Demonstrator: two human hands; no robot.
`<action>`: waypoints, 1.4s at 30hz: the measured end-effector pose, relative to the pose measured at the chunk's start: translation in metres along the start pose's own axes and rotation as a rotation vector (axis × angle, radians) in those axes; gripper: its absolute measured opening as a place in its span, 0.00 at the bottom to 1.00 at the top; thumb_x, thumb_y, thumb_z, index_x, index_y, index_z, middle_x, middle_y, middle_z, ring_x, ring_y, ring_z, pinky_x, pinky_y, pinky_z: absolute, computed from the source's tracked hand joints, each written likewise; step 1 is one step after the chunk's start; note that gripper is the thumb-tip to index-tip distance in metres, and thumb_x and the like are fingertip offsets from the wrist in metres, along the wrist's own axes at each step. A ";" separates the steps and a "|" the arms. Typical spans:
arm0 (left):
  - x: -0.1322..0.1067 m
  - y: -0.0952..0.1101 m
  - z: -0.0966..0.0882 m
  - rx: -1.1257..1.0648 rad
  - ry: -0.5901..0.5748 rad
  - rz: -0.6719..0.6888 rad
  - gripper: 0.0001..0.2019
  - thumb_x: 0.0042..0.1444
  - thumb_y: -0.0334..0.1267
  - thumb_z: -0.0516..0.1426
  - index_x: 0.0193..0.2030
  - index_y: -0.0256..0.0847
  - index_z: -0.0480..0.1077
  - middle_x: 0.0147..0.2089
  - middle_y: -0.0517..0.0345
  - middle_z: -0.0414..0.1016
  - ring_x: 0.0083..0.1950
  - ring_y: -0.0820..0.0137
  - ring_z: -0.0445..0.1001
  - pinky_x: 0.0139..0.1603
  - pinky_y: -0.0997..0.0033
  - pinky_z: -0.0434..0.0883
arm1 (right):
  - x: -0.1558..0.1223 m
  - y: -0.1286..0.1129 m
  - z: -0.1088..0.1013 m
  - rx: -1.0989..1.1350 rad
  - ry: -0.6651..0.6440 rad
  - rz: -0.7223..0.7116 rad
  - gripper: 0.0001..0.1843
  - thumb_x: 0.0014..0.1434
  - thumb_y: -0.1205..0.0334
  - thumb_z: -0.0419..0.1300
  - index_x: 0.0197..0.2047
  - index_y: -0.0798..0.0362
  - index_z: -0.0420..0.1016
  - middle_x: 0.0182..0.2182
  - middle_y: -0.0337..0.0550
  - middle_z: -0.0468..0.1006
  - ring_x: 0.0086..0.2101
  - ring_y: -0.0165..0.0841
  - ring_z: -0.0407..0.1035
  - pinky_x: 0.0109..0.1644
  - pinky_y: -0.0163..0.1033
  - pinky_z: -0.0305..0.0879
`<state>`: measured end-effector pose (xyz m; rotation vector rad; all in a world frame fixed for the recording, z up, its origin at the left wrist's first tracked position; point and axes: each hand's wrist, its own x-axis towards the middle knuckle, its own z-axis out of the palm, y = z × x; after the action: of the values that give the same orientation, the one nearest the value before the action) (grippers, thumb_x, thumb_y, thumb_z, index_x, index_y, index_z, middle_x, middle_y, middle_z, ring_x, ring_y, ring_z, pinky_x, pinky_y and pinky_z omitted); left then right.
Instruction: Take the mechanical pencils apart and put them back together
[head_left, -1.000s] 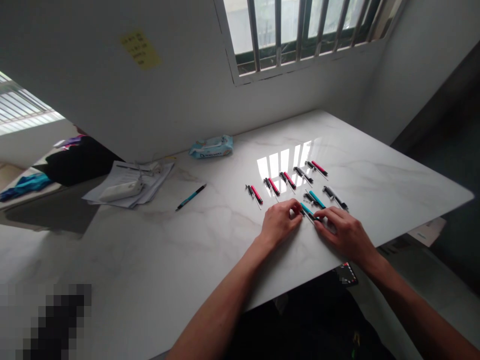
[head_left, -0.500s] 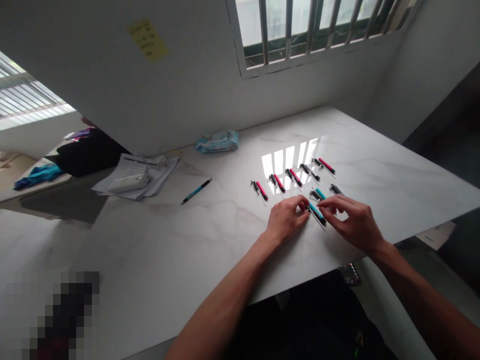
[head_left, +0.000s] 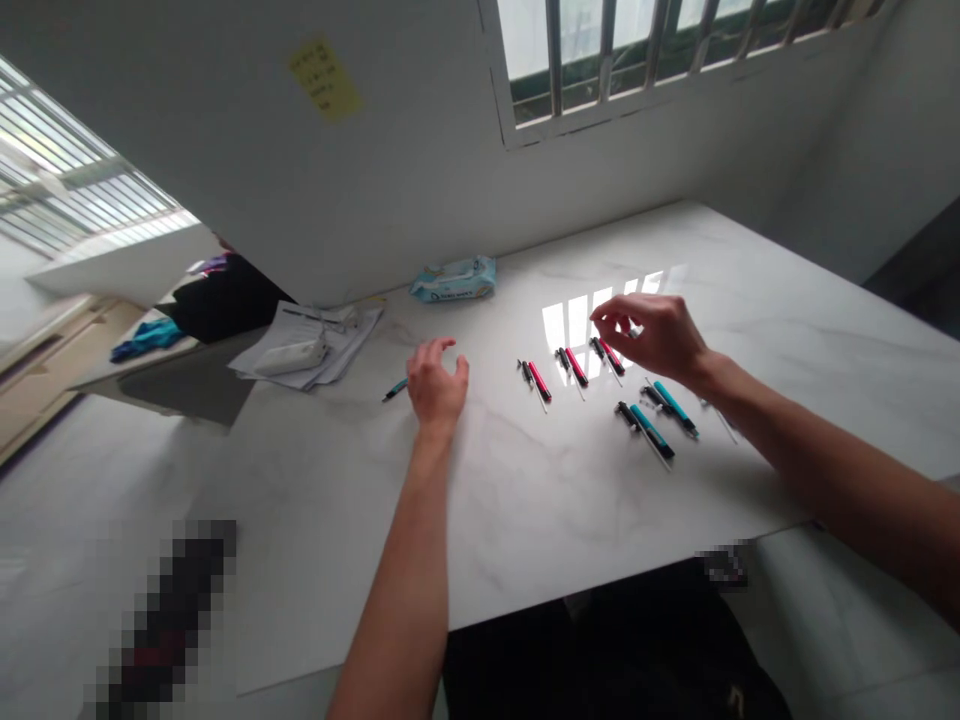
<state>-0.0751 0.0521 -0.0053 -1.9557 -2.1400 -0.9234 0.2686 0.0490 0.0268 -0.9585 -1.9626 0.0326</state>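
My left hand (head_left: 436,385) is at the left part of the marble-patterned table, fingers curved and spread apart. It hangs over the right end of a teal and black pen (head_left: 395,390); the rest of that pen is hidden behind the hand. Over the far rows of dismantled pens, my right hand (head_left: 652,335) has its fingers curled toward the thumb; whether anything is between the fingertips is hidden. Beneath it lie red pen barrels (head_left: 576,367) with black parts and thin white refills. Closer to me lie teal pen barrels (head_left: 652,430) with black parts and refills (head_left: 660,452).
A blue wipes packet (head_left: 454,280) rests by the wall. Papers (head_left: 352,340) with a white device (head_left: 292,355) on them lie at the table's left corner. A yellow note (head_left: 326,78) is stuck on the wall, and a barred window (head_left: 600,50) is above.
My left hand has left the near teal pen parts and moved left to the lone pen. My right hand has risen away from those parts toward the far row. The view has shifted slightly.
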 end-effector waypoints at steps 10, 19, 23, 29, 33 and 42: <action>0.004 -0.044 0.007 0.226 -0.156 -0.220 0.19 0.70 0.37 0.59 0.65 0.44 0.80 0.66 0.43 0.81 0.68 0.45 0.74 0.70 0.45 0.68 | -0.016 0.005 0.012 0.110 -0.044 0.058 0.08 0.68 0.63 0.63 0.41 0.50 0.85 0.25 0.37 0.80 0.25 0.30 0.72 0.32 0.38 0.69; 0.005 -0.050 0.001 0.243 -0.123 -0.285 0.16 0.70 0.33 0.57 0.59 0.42 0.82 0.60 0.37 0.80 0.63 0.45 0.76 0.64 0.49 0.71 | -0.020 -0.002 0.021 0.210 -0.094 0.060 0.06 0.68 0.64 0.64 0.40 0.51 0.85 0.24 0.36 0.78 0.24 0.29 0.70 0.32 0.38 0.67; 0.007 -0.043 0.002 0.110 -0.025 -0.320 0.17 0.72 0.32 0.52 0.60 0.41 0.79 0.56 0.41 0.83 0.59 0.52 0.79 0.62 0.56 0.71 | -0.022 -0.004 0.022 0.231 -0.108 0.064 0.07 0.68 0.63 0.64 0.39 0.51 0.84 0.24 0.36 0.79 0.24 0.28 0.70 0.32 0.37 0.66; -0.004 0.004 0.010 -0.210 0.053 -0.032 0.14 0.77 0.42 0.51 0.56 0.41 0.77 0.47 0.49 0.85 0.48 0.61 0.82 0.52 0.67 0.72 | -0.024 -0.009 0.023 0.193 -0.123 0.103 0.09 0.71 0.58 0.63 0.39 0.50 0.82 0.23 0.36 0.76 0.24 0.29 0.67 0.32 0.39 0.64; -0.034 0.053 0.008 -0.333 -0.029 0.162 0.17 0.79 0.50 0.52 0.52 0.43 0.77 0.41 0.54 0.83 0.39 0.66 0.80 0.43 0.69 0.69 | -0.024 -0.012 0.019 0.207 -0.127 0.169 0.18 0.72 0.47 0.64 0.34 0.49 0.75 0.23 0.36 0.72 0.23 0.29 0.61 0.30 0.40 0.59; -0.076 0.105 -0.007 -0.481 -0.387 0.388 0.18 0.81 0.51 0.47 0.51 0.45 0.75 0.36 0.59 0.81 0.32 0.70 0.76 0.35 0.71 0.65 | -0.025 -0.025 0.017 0.305 -0.158 0.193 0.33 0.69 0.29 0.63 0.27 0.48 0.64 0.20 0.34 0.63 0.22 0.29 0.53 0.26 0.41 0.52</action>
<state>0.0332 -0.0180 0.0034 -2.8571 -1.6833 -1.1307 0.2481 0.0215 0.0083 -0.9602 -1.9283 0.5161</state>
